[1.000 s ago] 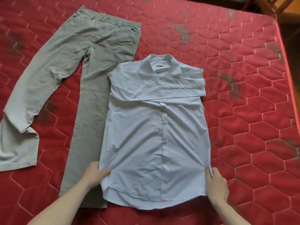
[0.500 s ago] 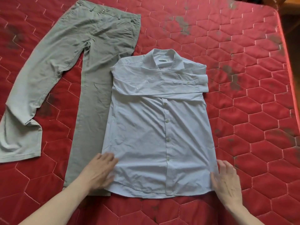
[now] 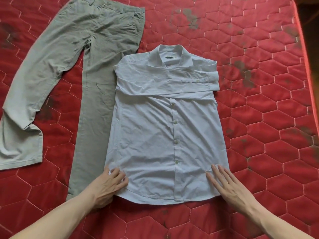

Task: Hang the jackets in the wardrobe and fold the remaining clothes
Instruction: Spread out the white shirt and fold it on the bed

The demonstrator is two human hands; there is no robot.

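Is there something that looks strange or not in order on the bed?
Yes. The red mattress has dark, dirty-looking patches, mostly near its upper right. The trousers lie unfolded with one leg bent aside, and the shirt overlaps their other leg.

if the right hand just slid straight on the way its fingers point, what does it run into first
The right hand lies flat on the shirt, fingers pointing up-left. It would likely cross shirt fabric to the button placket first.
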